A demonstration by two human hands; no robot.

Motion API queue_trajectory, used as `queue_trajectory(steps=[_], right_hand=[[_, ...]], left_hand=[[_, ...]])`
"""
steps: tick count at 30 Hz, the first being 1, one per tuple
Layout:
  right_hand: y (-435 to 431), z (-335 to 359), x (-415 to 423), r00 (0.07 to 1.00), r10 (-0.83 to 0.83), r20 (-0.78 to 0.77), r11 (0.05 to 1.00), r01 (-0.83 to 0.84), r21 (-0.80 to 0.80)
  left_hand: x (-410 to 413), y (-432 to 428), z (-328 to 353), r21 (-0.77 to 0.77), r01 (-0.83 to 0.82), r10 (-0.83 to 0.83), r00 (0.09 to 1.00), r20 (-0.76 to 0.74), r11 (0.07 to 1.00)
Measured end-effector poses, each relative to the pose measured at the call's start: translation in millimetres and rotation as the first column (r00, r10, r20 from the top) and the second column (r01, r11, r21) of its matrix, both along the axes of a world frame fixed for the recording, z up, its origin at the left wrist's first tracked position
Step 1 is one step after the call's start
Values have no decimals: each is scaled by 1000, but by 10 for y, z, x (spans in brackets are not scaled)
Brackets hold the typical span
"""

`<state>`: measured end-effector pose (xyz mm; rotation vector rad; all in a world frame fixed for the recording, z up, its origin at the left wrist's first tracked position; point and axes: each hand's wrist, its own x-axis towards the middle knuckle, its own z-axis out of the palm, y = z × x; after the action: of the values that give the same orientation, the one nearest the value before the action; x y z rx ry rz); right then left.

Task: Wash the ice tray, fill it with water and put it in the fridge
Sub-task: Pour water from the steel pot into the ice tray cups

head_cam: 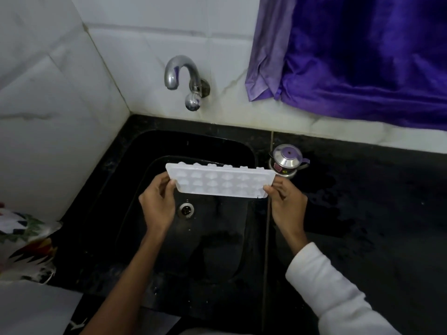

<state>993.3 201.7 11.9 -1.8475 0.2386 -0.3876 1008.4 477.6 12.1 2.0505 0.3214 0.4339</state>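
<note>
A white plastic ice tray [220, 181] with several small compartments hangs over the black sink [135, 151], held lengthwise and tilted toward me. My left hand [158, 201] grips its left end, thumb on the rim. My right hand [286, 201] pinches its right end. The chrome tap [180, 73] on the tiled wall sits above and behind the tray; no water runs from it. The sink's drain [185, 209] lies just below the tray.
A small steel pot with a lid [287, 160] stands on the black counter [362, 201] right of the sink, close to the tray's right end. A purple curtain [362, 56] hangs at the back right. Patterned cloth [24, 240] lies at the left edge.
</note>
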Motion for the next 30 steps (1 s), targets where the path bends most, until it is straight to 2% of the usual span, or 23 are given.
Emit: queue_trajectory(steps=[4, 7, 12, 14, 18, 30], right_hand=[[-358, -28, -125, 992, -121, -45, 992, 122, 22], [-686, -98, -289, 966, -225, -125, 972, 232, 45], [-1168, -138, -601, 902, -329, -280, 940, 341, -4], [-1333, -180, -727, 881, -334, -336, 936, 353, -7], [-1567, -295, -909, 846, -342, -409, 933, 357, -41], [-1804, -547, -1080, 853, -264, -450, 963, 261, -70]], left_hand=[[14, -369, 106, -29, 82, -83, 996, -18, 996], [-15, -716, 62, -116, 170, -182, 979, -97, 978], [-164, -1239, -101, -250, 204, -263, 937, -230, 946], [-227, -1389, -166, -279, 235, -309, 914, -262, 931], [-337, -1622, -249, -229, 259, -325, 887, -328, 938], [-553, -1799, -429, -147, 232, -272, 881, -388, 962]])
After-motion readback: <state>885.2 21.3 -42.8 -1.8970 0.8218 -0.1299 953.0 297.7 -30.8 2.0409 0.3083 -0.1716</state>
